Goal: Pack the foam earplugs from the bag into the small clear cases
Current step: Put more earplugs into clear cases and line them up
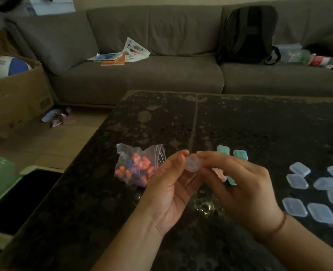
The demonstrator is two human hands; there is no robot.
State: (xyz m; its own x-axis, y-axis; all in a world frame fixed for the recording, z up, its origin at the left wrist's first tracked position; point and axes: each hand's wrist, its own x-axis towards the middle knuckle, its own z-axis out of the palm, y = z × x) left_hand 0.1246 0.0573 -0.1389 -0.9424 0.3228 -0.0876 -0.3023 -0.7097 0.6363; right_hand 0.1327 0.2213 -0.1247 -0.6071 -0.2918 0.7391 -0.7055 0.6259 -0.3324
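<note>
A small clear case [192, 163] is pinched between both hands above the dark table [259, 126]. My left hand [171, 188] holds its left side, palm up; my right hand [239, 184] grips its right side with fingertips. Whether the case is open or closed is too blurred to tell. Just left of my hands lies a clear plastic bag [140, 165] with pink, orange and purple foam earplugs. Two cases with green earplugs [232, 152] sit behind my right hand. Another case showing pink [220, 174] lies partly hidden under my right fingers.
Several empty clear cases [318, 190] lie scattered on the table at the right. A grey sofa [161, 71] with papers and a black backpack [247, 34] stands behind. A cardboard box [15, 94] with a ball sits on the floor at left.
</note>
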